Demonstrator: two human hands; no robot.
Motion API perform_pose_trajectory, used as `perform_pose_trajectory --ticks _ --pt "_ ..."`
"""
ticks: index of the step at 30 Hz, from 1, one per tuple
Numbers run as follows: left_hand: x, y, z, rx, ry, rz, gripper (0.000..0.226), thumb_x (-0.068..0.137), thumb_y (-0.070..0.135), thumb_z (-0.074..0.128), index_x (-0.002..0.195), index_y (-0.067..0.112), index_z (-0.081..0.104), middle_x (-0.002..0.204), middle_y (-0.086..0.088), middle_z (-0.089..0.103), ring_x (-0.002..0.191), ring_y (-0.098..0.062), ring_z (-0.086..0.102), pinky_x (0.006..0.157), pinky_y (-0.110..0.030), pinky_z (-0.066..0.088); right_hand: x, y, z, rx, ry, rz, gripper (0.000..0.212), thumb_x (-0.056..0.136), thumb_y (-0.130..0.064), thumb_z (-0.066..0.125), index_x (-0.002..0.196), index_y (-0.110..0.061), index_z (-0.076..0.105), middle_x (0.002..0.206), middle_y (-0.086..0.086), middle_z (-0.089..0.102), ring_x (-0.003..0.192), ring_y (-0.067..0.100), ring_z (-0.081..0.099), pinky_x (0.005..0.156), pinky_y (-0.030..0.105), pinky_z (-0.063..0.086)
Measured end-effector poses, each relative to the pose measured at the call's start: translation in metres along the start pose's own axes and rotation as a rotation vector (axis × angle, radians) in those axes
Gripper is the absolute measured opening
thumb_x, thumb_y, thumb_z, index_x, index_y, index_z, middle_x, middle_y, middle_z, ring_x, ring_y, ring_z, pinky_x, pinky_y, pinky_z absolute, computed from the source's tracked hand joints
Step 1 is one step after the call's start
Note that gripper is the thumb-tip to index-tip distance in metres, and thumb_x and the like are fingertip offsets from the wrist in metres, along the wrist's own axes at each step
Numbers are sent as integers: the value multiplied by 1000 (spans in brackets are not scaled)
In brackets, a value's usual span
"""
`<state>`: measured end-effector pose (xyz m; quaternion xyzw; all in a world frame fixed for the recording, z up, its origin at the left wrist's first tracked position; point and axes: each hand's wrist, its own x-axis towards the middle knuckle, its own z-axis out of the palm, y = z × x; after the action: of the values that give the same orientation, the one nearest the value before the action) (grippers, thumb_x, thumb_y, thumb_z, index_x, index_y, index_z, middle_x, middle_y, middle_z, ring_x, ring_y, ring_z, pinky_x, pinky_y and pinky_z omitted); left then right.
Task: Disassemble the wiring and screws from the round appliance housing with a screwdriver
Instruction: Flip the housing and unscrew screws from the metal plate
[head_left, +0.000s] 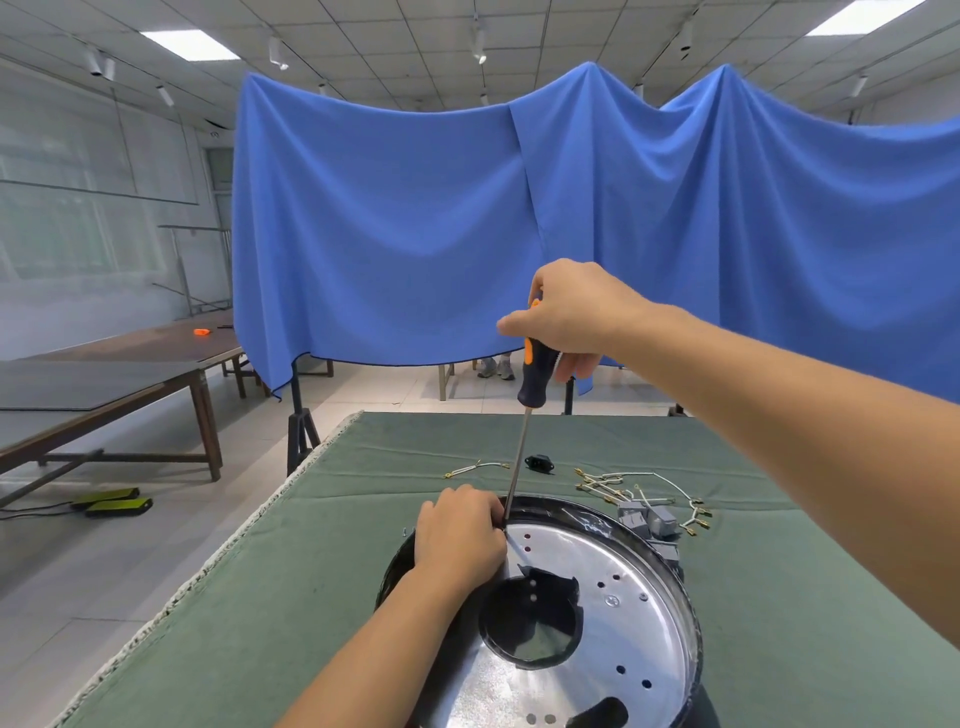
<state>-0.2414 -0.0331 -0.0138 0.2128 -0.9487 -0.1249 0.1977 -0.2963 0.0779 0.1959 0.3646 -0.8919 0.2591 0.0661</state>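
Right hand (569, 312) grips screwdriver (537, 371); left hand (460, 530) pinches housing (623, 587) rim.

From my remote seat, a blue cloth (415, 223) hung across the room, my landmark, a long brown table (104, 384) left of it, an orange item (202, 331) on that table, green pedals (111, 501) on the floor below-left, someone's shoes (496, 368) under its hem

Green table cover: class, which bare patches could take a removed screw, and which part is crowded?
Free: the green cover left of the round housing, out to its frayed edge, and the far strip beyond the black socket. Crowded: right of the screwdriver, where loose wires and grey blocks lie by the housing's far rim.
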Motion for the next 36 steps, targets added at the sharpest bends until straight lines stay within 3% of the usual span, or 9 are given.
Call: perform_pose_trajectory --ticks 3,15,18,21,24,26,32,36 --pt "0 1 -1 -6 2 5 23 86 20 53 103 28 67 108 4 63 103 -20 53 93 -34 40 0 -1 2 22 52 -26 29 81 -20 55 102 -1 60 72 11 71 56 27 71 60 36 59" --pt "2 0 0 -15 38 8 17 89 29 57 98 28 72 102 6 68 101 -19 56 84 -32 43 -9 1 -1 1 207 -83 28 76 -25 57 92 -4 64 67 7 71 58 25 70 65 37 58" --pt "1 -1 0 -28 49 12 16 89 28 57 97 29 72 102 8 68 101 -17 58 85 -31 43 -10 4 -6 19 355 -93 26 74 -27 57 86 -5 63 69 8 71 68 30 69 69 37 57" --pt "1 -1 0 -29 52 6 17 89 26 55 95 27 71 102 8 68 99 -18 60 87 -31 43 -10 10 -7 124 511 -92 17 75 -31 57 78 -15 57 68 1 67 65 27 65 67 35 54" --pt "1 -1 0 -20 67 8 18 92 24 50 99 25 67 105 6 66 99 -19 59 88 -31 42 -13 24 10 219 613 -102 13 76 -28 61 80 -17 54 68 -9 57 71 22 57 63 31 42" --pt "0 -1 0 -24 75 3 19 95 23 46 101 23 63 106 5 65 99 -20 57 86 -31 40 -20 34 31 250 611 -114 13 78 -23 64 84 -17 54 70 -11 53 73 19 53 66 30 34" --pt "-1 2 -3 -37 71 -42 16 98 23 38 100 16 53 104 -3 64 96 -27 56 79 -34 38 -46 72 101 306 460 -68 23 76 -19 70 79 -24 48 78 -14 51 67 4 50 60 27 31" --pt "1 3 -4 -129 91 -118 18 99 23 36 101 11 49 102 -9 62 94 -30 57 77 -38 44 -53 85 125 340 416 -27 29 76 -20 72 76 -29 45 86 -13 47 69 3 51 56 14 32"
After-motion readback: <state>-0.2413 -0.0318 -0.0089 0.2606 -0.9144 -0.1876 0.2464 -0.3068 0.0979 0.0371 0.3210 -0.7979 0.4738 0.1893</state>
